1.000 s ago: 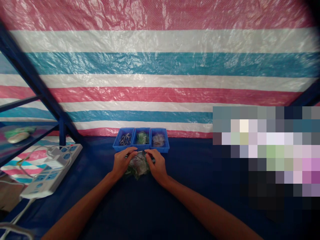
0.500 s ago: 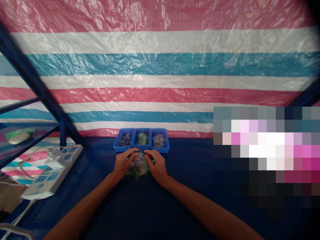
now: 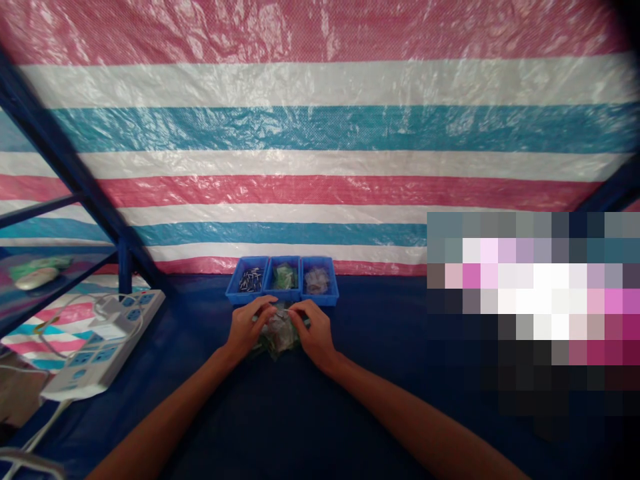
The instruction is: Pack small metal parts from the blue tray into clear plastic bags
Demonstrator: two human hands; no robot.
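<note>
Pinching the top of a crumpled clear plastic bag [image 3: 277,339] with green inside, both hands hold it on the dark blue tabletop [image 3: 380,400], just in front of a blue three-compartment tray [image 3: 282,300]. The fingers [image 3: 267,311] of the left hand [image 3: 246,325] and right hand [image 3: 313,327] curl closed over the bag, their tips nearly meeting. The tray's left compartment holds small silver metal parts [image 3: 250,280], the middle a green packet [image 3: 285,276], the right a clear packet [image 3: 317,281]. A white power strip [image 3: 103,340] lies well off to the left, below a striped tarpaulin [image 3: 320,133]
</note>
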